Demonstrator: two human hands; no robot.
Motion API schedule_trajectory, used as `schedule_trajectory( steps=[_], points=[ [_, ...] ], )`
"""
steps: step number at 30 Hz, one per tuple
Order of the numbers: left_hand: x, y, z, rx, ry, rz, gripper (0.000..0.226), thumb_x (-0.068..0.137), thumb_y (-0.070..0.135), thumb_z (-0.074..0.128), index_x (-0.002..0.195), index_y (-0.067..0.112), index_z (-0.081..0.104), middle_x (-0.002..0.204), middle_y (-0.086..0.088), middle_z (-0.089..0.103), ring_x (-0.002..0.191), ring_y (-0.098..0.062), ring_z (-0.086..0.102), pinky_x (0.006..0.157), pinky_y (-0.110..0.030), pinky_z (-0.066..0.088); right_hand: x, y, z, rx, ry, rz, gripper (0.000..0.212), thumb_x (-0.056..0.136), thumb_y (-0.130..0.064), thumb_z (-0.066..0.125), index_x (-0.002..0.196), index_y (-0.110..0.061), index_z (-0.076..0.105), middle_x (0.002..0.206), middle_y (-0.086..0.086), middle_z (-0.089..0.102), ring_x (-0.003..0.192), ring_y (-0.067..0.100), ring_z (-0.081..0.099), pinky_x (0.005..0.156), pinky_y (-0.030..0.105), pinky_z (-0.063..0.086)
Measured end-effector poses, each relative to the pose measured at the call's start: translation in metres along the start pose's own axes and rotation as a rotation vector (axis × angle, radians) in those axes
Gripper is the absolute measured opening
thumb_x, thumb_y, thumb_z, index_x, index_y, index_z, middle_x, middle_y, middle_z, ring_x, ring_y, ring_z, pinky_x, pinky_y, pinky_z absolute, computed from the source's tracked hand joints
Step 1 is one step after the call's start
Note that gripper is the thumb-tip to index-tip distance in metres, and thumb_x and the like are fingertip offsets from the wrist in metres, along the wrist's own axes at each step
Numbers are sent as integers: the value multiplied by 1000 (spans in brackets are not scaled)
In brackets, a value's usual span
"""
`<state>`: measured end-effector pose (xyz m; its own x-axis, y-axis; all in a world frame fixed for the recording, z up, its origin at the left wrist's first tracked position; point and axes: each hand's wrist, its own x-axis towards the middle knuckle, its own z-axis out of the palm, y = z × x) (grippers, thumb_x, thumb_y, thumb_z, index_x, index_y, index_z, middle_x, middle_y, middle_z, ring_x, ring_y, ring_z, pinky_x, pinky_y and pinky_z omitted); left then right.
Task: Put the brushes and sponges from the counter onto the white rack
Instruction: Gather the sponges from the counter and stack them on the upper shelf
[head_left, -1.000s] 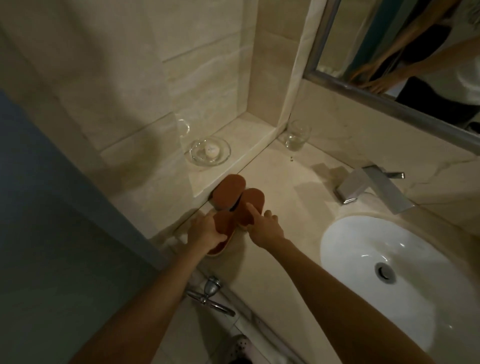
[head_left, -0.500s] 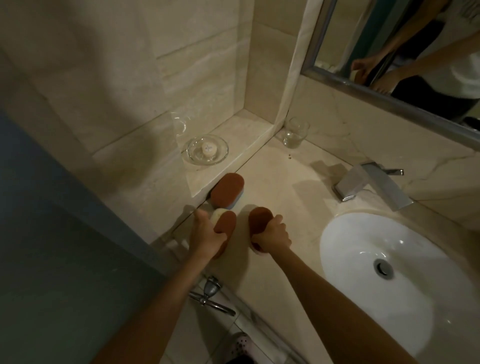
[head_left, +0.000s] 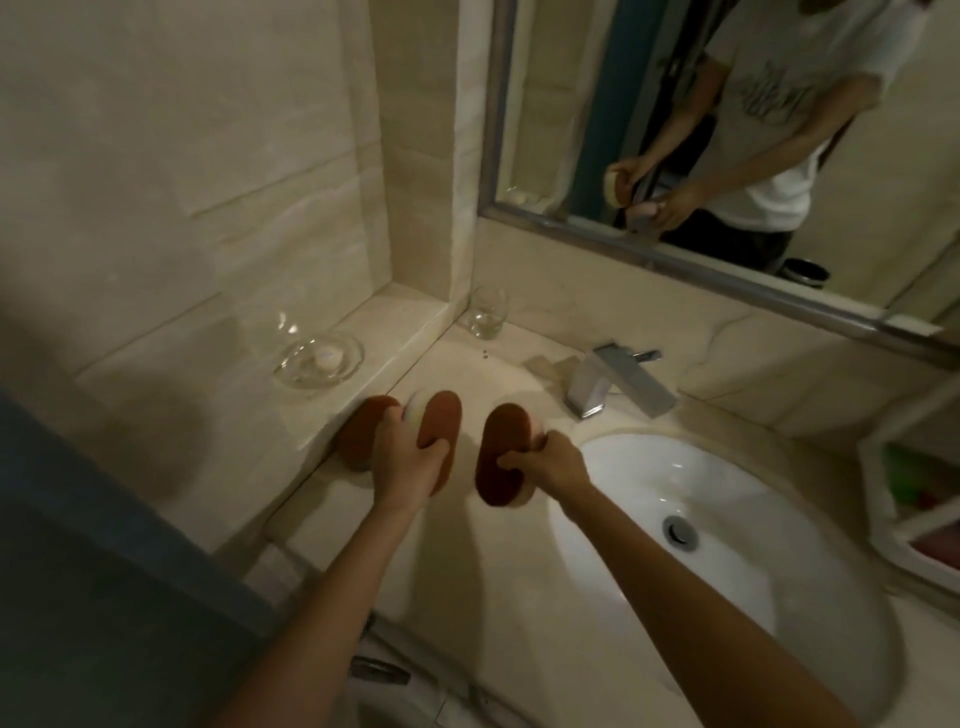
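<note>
While both arms reach out over the beige stone counter (head_left: 467, 571), each hand holds one brown oval sponge with a pale foam backing. The left hand (head_left: 404, 467) grips the left-hand sponge (head_left: 441, 421). Its fingers (head_left: 392, 415) are curled round the pale edge on the far side and the thumb is laid across the brown face, so most of the sponge sticks out beyond the fingertips, tilted on edge. The right hand (head_left: 561, 465) grips the right-hand sponge (head_left: 498, 441) the same way, with the thumb pressed on the brown face and the fingers (head_left: 540, 441) curled over the pale back. This sponge stands out to the left of its knuckles. The two sponges are near each other but apart.

A third sponge (head_left: 358, 431), also brown and oval, sits just behind the left fingers against the raised ledge. I cannot tell whether the fingers touch it. The white plastic rack (head_left: 872, 493) is well to the right of the right hand, beyond the white oval sink (head_left: 727, 545).
</note>
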<state>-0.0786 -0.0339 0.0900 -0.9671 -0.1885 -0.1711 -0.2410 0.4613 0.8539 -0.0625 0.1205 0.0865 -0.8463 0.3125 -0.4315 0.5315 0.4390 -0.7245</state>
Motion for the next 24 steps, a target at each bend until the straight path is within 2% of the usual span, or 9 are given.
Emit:
schedule_trajectory(
  steps=[5, 7, 9, 10, 12, 14, 17, 21, 24],
  points=[
    [-37, 99, 44, -122, -57, 179, 51, 81, 13, 65, 127, 11, 43, 122, -10, 56, 110, -28, 57, 81, -30, 44, -25, 2, -114, 165, 218, -166, 47, 76, -19, 74, 113, -4, 50, 98, 6, 55, 91, 22, 55, 81, 37, 52],
    [-60, 139, 62, -178, -81, 242, 51, 81, 14, 66, 127, 10, 43, 119, -7, 55, 104, -24, 55, 80, -26, 40, -42, 9, -160, 264, 308, -221, 44, 78, -19, 73, 108, -10, 43, 94, 5, 55, 90, 22, 57, 84, 42, 54],
    [-87, 177, 85, -240, -99, 309, 50, 82, 14, 66, 126, 10, 43, 110, -2, 51, 94, -17, 50, 78, -25, 39, -60, 16, -207, 345, 403, -270, 47, 79, -19, 73, 108, -13, 36, 98, 7, 54, 91, 22, 58, 85, 42, 55],
    [-101, 195, 96, -277, -111, 336, 50, 82, 15, 67, 126, 11, 42, 108, 0, 50, 93, -15, 49, 78, -26, 40, -68, 20, -230, 372, 446, -290, 49, 79, -18, 73, 108, -13, 34, 100, 7, 53, 92, 22, 59, 83, 41, 55],
    [-132, 230, 121, -346, -144, 389, 51, 84, 16, 66, 127, 14, 40, 108, 3, 48, 95, -13, 49, 77, -28, 42, -86, 30, -278, 389, 533, -339, 50, 79, -18, 74, 105, -13, 32, 102, 8, 54, 92, 22, 59, 70, 32, 53],
    [-156, 261, 144, -380, -157, 477, 51, 86, 17, 64, 129, 15, 37, 113, 0, 51, 96, -14, 51, 76, -27, 41, -103, 41, -322, 379, 597, -383, 48, 78, -21, 75, 102, -12, 34, 101, 10, 58, 88, 22, 61, 61, 27, 49],
    [-186, 306, 178, -410, -191, 581, 53, 89, 20, 59, 135, 17, 32, 125, -9, 54, 101, -19, 56, 76, -30, 43, -126, 59, -384, 352, 669, -414, 43, 77, -28, 75, 99, -13, 41, 100, 10, 61, 89, 24, 65, 69, 37, 57],
    [-223, 357, 227, -375, -289, 615, 52, 94, 24, 51, 140, 21, 27, 136, -8, 48, 116, -27, 54, 85, -34, 46, -143, 85, -457, 321, 713, -399, 37, 79, -31, 73, 98, -15, 45, 100, 5, 59, 98, 25, 62, 84, 44, 56],
    [-243, 387, 261, -284, -381, 622, 57, 97, 23, 45, 146, 24, 17, 145, -8, 40, 123, -26, 50, 86, -32, 43, -143, 106, -502, 347, 736, -344, 36, 80, -31, 71, 101, -14, 47, 109, 8, 60, 102, 25, 61, 88, 43, 54]
  ],
)
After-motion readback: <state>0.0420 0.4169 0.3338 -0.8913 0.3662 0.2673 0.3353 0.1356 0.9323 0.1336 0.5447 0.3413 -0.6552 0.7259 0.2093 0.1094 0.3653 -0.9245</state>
